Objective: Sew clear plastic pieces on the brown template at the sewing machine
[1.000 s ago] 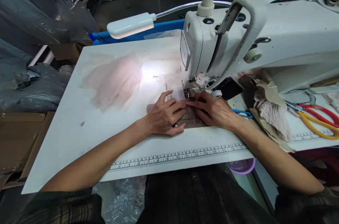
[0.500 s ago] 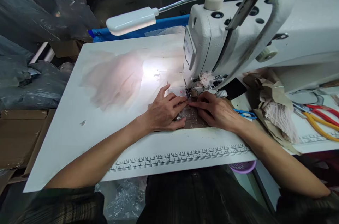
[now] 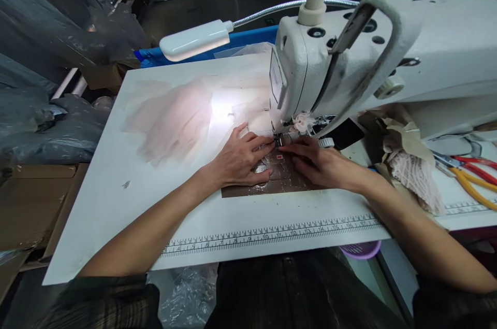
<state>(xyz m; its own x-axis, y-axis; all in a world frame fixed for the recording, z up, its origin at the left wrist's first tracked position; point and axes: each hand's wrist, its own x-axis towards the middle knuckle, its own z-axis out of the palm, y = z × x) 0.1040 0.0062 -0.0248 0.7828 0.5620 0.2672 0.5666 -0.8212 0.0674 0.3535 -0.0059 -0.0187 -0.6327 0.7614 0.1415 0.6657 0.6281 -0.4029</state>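
My left hand rests with fingers spread at the front left of the presser foot of a white sewing machine. Its index fingertip reaches close to the foot. From the other side comes my right hand, index finger stretched to the foot and thumb apart below it. Under both hands is the brown, scuffed machine bed plate. Sheer pale pink fabric spreads leftward over the white table; its edge near the foot is mostly hidden by my fingers.
A lit lamp hangs over the table, which has a printed ruler along its front. To the right lie a black flat object, pale pink gathered strips and scissors with yellow-and-red handles. Cardboard boxes stand left.
Both hands stay by the presser foot, the right index finger stretched straighter towards it. More of the brown plate and a small red mark now show between them. The view has shifted slightly.
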